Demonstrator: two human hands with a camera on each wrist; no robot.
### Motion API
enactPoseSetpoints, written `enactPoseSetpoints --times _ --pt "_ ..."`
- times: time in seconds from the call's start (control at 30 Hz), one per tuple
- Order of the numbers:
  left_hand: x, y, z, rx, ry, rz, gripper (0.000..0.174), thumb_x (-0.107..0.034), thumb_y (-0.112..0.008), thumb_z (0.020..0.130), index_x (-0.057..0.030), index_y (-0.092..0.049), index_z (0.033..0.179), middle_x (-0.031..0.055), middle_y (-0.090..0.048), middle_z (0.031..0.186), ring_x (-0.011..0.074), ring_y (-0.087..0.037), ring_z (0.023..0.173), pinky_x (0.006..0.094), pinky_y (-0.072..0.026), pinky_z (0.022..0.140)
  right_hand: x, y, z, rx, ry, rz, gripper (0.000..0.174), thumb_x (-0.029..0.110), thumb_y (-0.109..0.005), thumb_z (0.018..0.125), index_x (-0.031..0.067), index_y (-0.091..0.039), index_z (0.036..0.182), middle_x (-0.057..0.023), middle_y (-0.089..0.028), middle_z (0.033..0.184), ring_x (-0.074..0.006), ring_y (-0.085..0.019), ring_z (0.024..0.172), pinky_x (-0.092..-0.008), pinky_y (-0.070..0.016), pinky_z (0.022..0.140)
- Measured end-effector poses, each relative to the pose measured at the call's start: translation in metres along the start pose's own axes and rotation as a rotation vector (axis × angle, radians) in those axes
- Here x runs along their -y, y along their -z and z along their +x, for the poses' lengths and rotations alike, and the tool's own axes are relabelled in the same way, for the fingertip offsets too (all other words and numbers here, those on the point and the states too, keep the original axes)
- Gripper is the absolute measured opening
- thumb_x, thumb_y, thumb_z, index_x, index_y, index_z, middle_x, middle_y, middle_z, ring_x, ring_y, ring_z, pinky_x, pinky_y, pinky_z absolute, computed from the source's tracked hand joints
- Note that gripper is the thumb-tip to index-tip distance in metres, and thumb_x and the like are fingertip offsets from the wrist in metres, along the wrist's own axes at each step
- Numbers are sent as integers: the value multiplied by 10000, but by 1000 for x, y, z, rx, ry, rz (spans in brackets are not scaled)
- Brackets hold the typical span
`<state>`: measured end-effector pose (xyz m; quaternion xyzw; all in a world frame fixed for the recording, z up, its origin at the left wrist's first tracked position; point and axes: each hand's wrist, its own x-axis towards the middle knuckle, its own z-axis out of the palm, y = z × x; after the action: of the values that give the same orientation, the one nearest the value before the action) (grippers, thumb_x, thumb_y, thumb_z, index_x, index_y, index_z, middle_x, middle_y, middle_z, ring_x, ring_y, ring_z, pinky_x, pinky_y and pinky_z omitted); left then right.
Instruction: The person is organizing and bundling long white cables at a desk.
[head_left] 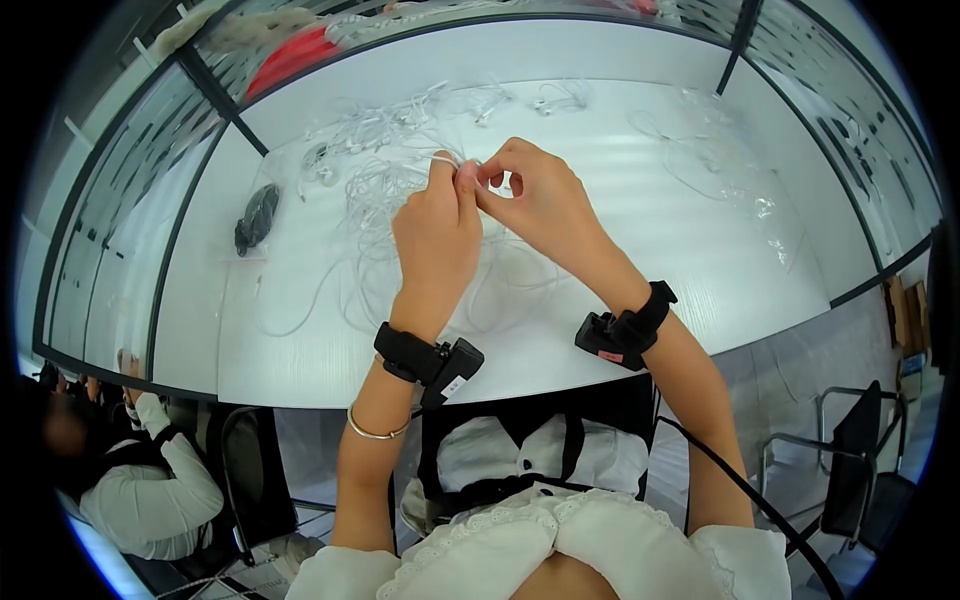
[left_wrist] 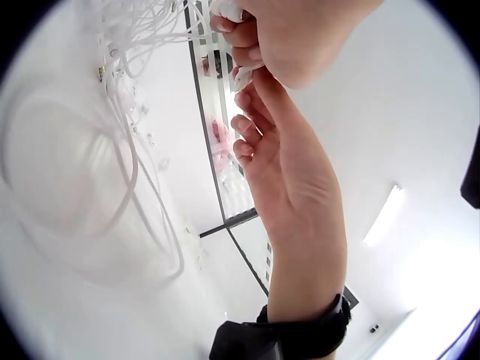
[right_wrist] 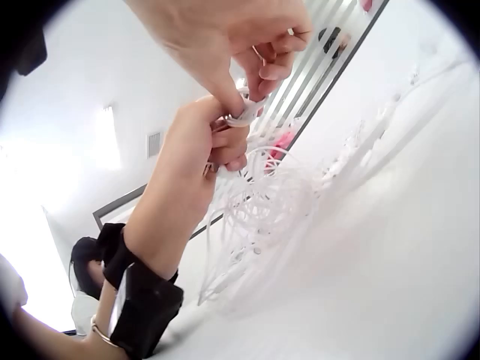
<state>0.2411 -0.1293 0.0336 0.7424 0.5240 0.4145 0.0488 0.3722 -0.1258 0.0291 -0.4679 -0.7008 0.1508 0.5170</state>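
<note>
Over the middle of the table, both hands meet with their fingertips close together. My left hand (head_left: 440, 235) has its fingers curled round white cable (right_wrist: 244, 114), part of which shows between the two hands in the right wrist view. From the right side, my right hand (head_left: 545, 195) pinches the same cable between thumb and fingertips. A small white piece (left_wrist: 244, 77) shows at the right fingertips in the left wrist view. Below and left of the hands lies a loose tangle of white cables (head_left: 375, 205); some strands run up toward the left hand.
More bundled white cables (head_left: 490, 103) lie along the back of the table (head_left: 640, 300). A black item in clear plastic (head_left: 258, 218) is at the left, clear plastic bags (head_left: 735, 165) at the right. Low partitions enclose the table. Another person (head_left: 150, 490) sits at the lower left.
</note>
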Motion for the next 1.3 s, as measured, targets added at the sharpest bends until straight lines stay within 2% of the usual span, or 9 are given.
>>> enactPoseSetpoints --times 0.3,0.47,0.57,0.67,0.77,0.97,1.0,1.13,1.3 --pt "-7 2 1 36 -23 -90 215 -233 -459 990 -42 -504 903 126 -551 556 325 -566 507 401 -393 470 -4 10 3 12 52 5 164 193 -710 784 34 -685 754 -38 -627 784 -252 -540 565 -327 -424 561" --pt "-6 1 6 -50 -99 116 219 -263 -464 995 -53 -479 935 86 -561 528 294 -571 453 377 -410 431 -2 7 6 -64 158 -40 169 177 -681 794 24 -657 726 -35 -611 768 -236 -523 565 -319 -411 560" --pt "-2 -1 7 -86 -96 121 212 -274 -462 997 -64 -442 978 82 -566 524 283 -573 450 370 -407 425 -1 6 6 -21 55 81 183 185 -678 788 16 -653 721 -44 -608 758 -207 -527 569 -310 -410 543" --pt "-15 3 6 -28 19 51 218 -286 -465 1000 -73 -425 1027 89 -583 555 311 -580 508 399 -405 488 2 13 5 -10 39 130 198 193 -683 776 7 -650 720 -51 -602 746 -177 -524 571 -301 -408 531" --pt "-9 -1 7 -80 -86 48 212 -277 -462 998 -66 -436 992 82 -569 519 292 -576 452 383 -411 428 -1 12 5 -6 39 169 197 190 -688 762 1 -649 722 -51 -595 740 -169 -505 565 -297 -401 530" --pt "-5 -3 9 -108 -145 177 177 -244 -447 1002 -71 -474 971 99 -590 554 304 -584 467 400 -421 435 -4 9 6 -12 89 219 178 174 -693 739 4 -644 724 -41 -582 741 -162 -470 566 -297 -385 526" --pt "-7 -2 8 -107 -93 123 230 -271 -411 1017 -81 -505 928 104 -570 567 322 -579 510 401 -401 475 -4 7 6 -7 78 206 175 174 -697 740 5 -649 737 -50 -597 760 -180 -504 570 -305 -404 530" --pt "-3 -3 8 -64 -96 117 205 -233 -439 1004 -65 -484 896 104 -578 554 319 -573 485 414 -409 452 -5 3 4 67 -12 93 183 184 -701 762 6 -659 763 -80 -628 809 -250 -591 613 -328 -445 549" --pt "-9 -8 4 -34 -32 67 261 -246 -418 1013 -55 -498 855 134 -556 586 331 -559 526 417 -376 488 -9 9 1 72 39 -20 200 192 -696 792 -4 -657 770 -97 -631 820 -279 -597 630 -353 -460 568"
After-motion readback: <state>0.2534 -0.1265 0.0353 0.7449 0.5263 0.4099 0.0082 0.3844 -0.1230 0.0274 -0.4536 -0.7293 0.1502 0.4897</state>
